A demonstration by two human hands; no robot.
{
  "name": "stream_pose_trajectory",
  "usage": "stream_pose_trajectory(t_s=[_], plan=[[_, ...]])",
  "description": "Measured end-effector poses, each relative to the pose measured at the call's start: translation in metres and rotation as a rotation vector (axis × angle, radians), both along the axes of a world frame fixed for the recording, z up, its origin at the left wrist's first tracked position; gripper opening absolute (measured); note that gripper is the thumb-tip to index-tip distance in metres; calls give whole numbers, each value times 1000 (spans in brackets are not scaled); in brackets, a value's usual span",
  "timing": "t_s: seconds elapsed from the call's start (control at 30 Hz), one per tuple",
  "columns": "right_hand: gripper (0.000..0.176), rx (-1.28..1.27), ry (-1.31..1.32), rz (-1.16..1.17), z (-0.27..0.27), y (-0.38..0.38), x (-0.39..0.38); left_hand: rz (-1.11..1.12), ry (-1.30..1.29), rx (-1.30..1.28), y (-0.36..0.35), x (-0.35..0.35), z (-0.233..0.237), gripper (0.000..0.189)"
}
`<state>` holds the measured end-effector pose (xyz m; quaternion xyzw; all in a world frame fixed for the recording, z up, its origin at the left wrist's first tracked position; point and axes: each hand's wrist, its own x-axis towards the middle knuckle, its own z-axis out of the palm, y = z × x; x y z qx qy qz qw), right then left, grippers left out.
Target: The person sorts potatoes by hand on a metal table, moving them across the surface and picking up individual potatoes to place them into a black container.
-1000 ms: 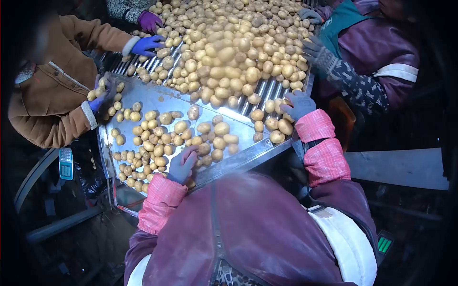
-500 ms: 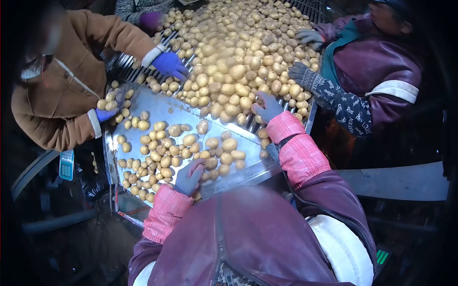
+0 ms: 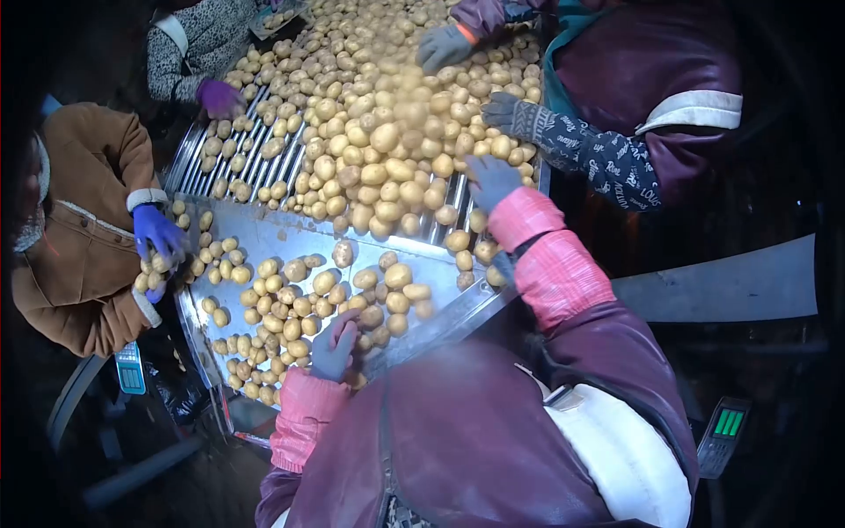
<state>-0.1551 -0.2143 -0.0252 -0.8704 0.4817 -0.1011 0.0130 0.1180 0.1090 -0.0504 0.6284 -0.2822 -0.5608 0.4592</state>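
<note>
Loose potatoes (image 3: pixel 295 304) lie spread over a metal tray (image 3: pixel 255 233) in front of me. Beside their near edge rests my left hand (image 3: pixel 331 350), in a grey glove, its fingers loosely bent and apart with no potato visible in them. My right hand (image 3: pixel 495 183), gloved in grey too, reaches over the roller conveyor (image 3: pixel 455 195) at the right edge of a large potato heap (image 3: pixel 378 167). Its fingers are stretched out, touching or just above the potatoes there. Several potatoes (image 3: pixel 466 251) sit below that hand, by the tray's right side.
A co-worker in a brown jacket (image 3: pixel 92 194) holds potatoes in blue gloves (image 3: pixel 157 238) at left. Another's purple glove (image 3: pixel 220 99) is over the rollers. At right, a co-worker's grey gloves (image 3: pixel 443 48) rest on the heap. A metal rail (image 3: pixel 717 282) runs right.
My view has shifted, so the conveyor appears lower and further left. The left co-worker's raised hand has come back to the other, which holds potatoes. My hands stay in much the same places.
</note>
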Motion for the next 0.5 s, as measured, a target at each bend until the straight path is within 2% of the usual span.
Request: stream_pose_trajectory(t_s=[0.03,0.13,0.23,0.33,0.4,0.5], plan=[[38,-164,78,67,-16,-4,-17,7,-2,-8,-2,0,0,31],[37,-194,356,95,-11,-5,-31,-23,-10,-15,-10,-3,7,31],[44,218,364,-45,19,-8,11,-76,-6,122,-9,1,18,33],[39,60,-226,184,-11,-13,58,-68,-19,85,-7,0,13,33],[40,87,-287,235,-18,-11,96,-64,-20,81,-8,0,14,33],[42,54,-74,27,-9,11,138,-50,0,-37,-3,-2,-1,33]])
